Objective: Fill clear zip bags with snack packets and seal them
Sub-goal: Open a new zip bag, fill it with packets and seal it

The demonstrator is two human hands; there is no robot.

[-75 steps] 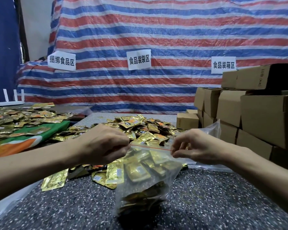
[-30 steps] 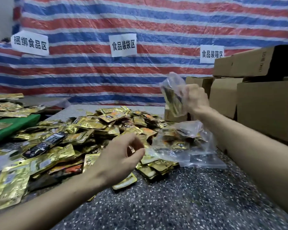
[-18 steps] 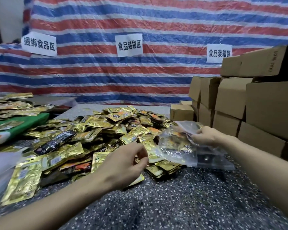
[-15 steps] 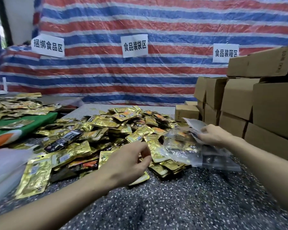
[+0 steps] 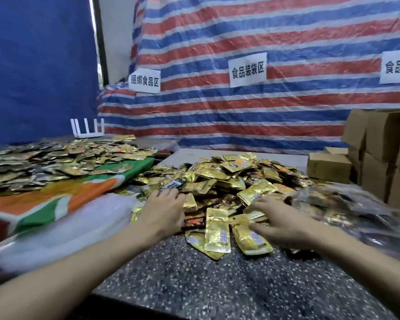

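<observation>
A heap of gold snack packets (image 5: 229,179) covers the middle of the speckled table (image 5: 217,280). My left hand (image 5: 164,212) lies flat on the heap's left side with its fingers spread. My right hand (image 5: 280,219) rests on the packets at the heap's near right, with fingers stretched out over a crumpled gold packet (image 5: 239,219). Two flat gold packets (image 5: 217,229) lie between my hands at the near edge. Filled clear zip bags (image 5: 333,204) lie blurred just right of my right hand. Neither hand holds a bag.
Whitish clear plastic (image 5: 86,222) lies left of my left hand. A green and orange sheet (image 5: 56,199) beyond it carries a second spread of packets (image 5: 56,158). Stacked cardboard boxes (image 5: 379,144) stand at the right. A white router (image 5: 88,128) and a striped tarp are at the back.
My right hand lifted the filled bag to the right, dropped it on the other bags and came back to the heap. My left hand reached forward onto the packets. The view swung left.
</observation>
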